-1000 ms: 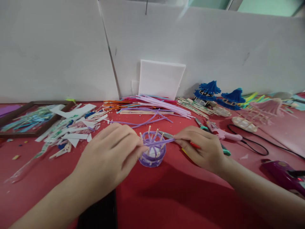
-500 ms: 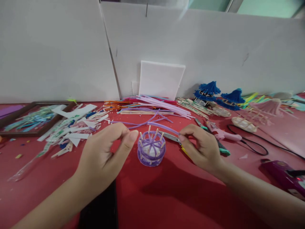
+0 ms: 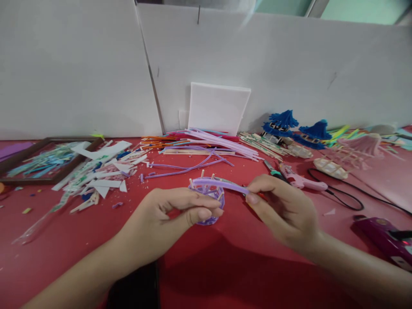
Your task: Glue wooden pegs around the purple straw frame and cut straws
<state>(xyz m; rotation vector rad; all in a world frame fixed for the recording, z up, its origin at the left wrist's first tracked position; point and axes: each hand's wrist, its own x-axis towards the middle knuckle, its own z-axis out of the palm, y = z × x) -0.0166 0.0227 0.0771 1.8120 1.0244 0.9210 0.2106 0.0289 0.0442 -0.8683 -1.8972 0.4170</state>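
My right hand (image 3: pixel 280 210) pinches one end of a short purple pipe cleaner (image 3: pixel 219 183), whose free length reaches left across the top of a small round purple frame. This frame (image 3: pixel 212 219), built of purple pipe cleaner rings with pale wooden sticks standing up around it, sits on the red table and is partly covered. In front of it is my left hand (image 3: pixel 177 219), its thumb and fingers closed together. Whether those fingers touch the frame or hold anything small, I cannot tell. Pliers or cutters with a yellow handle (image 3: pixel 253 208) lie partly hidden behind my right hand.
Purple pipe cleaners (image 3: pixel 189 168) and a heap of lilac ones (image 3: pixel 222 143) lie at the back. Scraps and sticks (image 3: pixel 106 171) spread leftward beside a brown picture frame (image 3: pixel 58 176). Rightward are a pink glue gun (image 3: pixel 302 179), its cord, and blue-roofed models (image 3: pixel 283 122). A dark flat object (image 3: pixel 135 287) lies in front.
My left hand has moved right, in front of the round frame. My right hand has come slightly lower and right, still pinching the pipe cleaner. Loose purple pipe cleaners behind are uncovered.
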